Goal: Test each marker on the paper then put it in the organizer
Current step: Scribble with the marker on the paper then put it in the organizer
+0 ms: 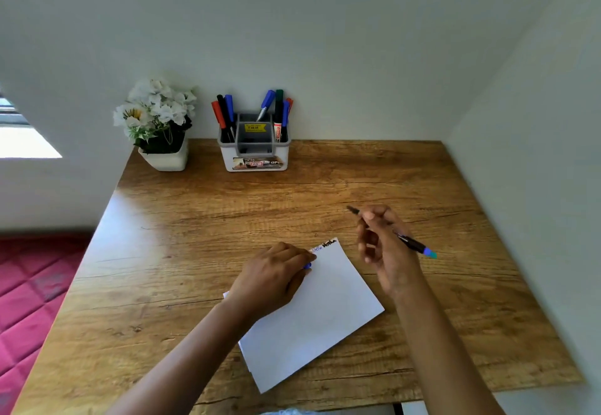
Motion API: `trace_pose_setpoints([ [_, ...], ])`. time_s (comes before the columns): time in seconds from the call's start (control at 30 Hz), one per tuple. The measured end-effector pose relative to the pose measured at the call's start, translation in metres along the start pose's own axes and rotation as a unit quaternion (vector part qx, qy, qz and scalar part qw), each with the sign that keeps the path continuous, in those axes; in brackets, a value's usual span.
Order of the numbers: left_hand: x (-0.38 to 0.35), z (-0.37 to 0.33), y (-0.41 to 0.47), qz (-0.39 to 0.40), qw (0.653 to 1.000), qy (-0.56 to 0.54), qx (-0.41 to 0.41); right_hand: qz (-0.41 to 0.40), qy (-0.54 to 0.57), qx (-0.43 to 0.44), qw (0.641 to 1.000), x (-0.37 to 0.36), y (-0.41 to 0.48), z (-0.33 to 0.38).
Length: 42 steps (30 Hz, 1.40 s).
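A white sheet of paper (320,314) lies tilted on the wooden table, with black and blue scribbles at its far corner (325,245). My left hand (273,276) presses on the paper's left part and has a small blue cap (307,265) under its fingers. Above the table to the right of the paper, my right hand (383,245) grips an uncapped dark marker with a blue end (411,245), its tip pointing away to the upper left. The white and grey organizer (255,154) stands at the back edge, holding several red, black, blue and green markers.
A white pot of white flowers (157,122) stands left of the organizer against the wall. The wooden table (195,235) meets walls at its back and right. A red quilted surface (29,291) lies below the table's left edge.
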<state>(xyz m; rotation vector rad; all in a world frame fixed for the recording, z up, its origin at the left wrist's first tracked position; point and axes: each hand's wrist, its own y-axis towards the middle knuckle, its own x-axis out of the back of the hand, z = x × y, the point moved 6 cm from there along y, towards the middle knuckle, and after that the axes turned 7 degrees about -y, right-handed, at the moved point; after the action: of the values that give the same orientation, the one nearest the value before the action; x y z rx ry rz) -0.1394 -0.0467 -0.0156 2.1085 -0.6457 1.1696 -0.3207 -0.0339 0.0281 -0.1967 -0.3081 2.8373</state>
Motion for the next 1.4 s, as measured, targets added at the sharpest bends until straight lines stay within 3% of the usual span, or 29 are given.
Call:
trace_pose_setpoints([
  [0.1,-0.015,0.005,-0.002,0.011,0.999,0.026,-0.015,-0.029,-0.104,0.012,0.994,0.004,0.002,-0.012],
  [0.23,-0.024,0.007,-0.006,0.017,0.999,0.026,-0.008,0.029,-0.166,-0.005,0.986,-0.003,0.010,-0.030],
  [0.4,-0.026,0.008,-0.004,0.029,0.999,0.019,0.001,0.033,-0.290,0.019,0.956,-0.004,0.024,-0.048],
  [1.4,-0.028,0.011,-0.004,0.051,0.998,-0.013,0.022,0.007,-0.312,0.037,0.949,-0.003,0.032,-0.063],
])
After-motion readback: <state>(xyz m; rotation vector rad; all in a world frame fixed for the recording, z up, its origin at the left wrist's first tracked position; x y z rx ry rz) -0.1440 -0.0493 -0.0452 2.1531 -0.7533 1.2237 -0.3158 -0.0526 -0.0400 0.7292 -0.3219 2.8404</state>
